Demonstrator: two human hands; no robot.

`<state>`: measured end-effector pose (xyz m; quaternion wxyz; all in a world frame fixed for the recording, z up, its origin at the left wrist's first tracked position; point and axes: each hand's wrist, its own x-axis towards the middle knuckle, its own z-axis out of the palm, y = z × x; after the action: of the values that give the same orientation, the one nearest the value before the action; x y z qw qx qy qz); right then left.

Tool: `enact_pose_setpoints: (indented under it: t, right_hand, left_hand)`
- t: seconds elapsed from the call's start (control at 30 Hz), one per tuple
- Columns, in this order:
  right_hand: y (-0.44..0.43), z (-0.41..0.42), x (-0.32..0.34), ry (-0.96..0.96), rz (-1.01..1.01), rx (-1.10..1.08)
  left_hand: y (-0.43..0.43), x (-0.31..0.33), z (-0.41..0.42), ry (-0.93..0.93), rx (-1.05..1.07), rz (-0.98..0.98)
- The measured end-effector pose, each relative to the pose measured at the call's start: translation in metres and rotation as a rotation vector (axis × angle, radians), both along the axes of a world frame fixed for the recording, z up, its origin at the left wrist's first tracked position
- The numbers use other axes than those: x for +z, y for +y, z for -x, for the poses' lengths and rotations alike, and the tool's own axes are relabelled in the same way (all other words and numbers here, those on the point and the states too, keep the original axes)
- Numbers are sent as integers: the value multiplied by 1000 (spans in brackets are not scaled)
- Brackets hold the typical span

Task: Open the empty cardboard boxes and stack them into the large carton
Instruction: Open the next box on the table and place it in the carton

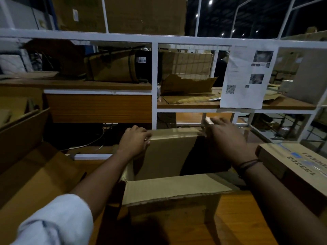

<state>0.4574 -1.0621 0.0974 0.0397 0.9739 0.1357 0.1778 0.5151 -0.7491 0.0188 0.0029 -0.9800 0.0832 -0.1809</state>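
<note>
The only writing you can read is on the closed box (299, 167) at your right: digits that look like "133202", printed upside down from where you stand, beside blue marks too blurred to make out. A paper sheet (247, 76) hangs on the white rack (154, 76) with 1 QR code and 2 photos; its text is unreadable. A barcode label (141, 59) sits on a dark bundle on the shelf.

The cardboard box (169, 188) stands on the wooden table (244, 223) right in front of you, mouth up, its long side running left to right, the near flap folded out toward you. Your left hand (134, 140) curls its fingers over the far flap's left corner. Your right hand (228, 138) is spread flat at the far right corner, blurred, so contact cannot be told. The large carton (26, 167) lies open at your left, just beside the box.
</note>
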Motion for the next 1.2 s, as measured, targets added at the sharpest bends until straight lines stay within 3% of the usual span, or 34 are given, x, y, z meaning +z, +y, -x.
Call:
enact_pose_setpoints:
  t: [0.07,0.17,0.23,0.33,0.6,0.7,0.8,0.87,0.97,1.07,1.2]
  right_hand:
    - [-7,4,7,-30,167,-103]
    - [-15,4,-11,67,229,-199]
    - [-20,-2,-33,162,159,-224]
    - [-17,-4,-55,313,-91,-207]
    - [-23,-11,-84,242,-432,-228]
    - [-21,-3,-86,159,-416,-183]
    - [-6,15,-88,-12,-373,0]
    - [13,36,-92,31,-390,135]
    - [41,67,-101,124,-333,310]
    - [55,75,-114,68,-296,438]
    - [69,74,-133,-68,-285,452]
  left_hand:
    - [-12,4,15,-16,-23,48]
    - [-37,3,58,44,-130,209]
    - [-48,2,90,168,-211,372]
    - [-55,1,121,325,-283,468]
    - [-56,-17,130,137,-298,201]
    - [-54,-25,129,26,-339,108]
    - [-54,-34,131,-91,-336,63]
    - [-56,-36,134,-137,-319,40]
    - [-56,-37,144,-114,-290,40]
    - [-50,-42,153,-72,-249,18]
    - [-46,-51,153,-132,-206,-3]
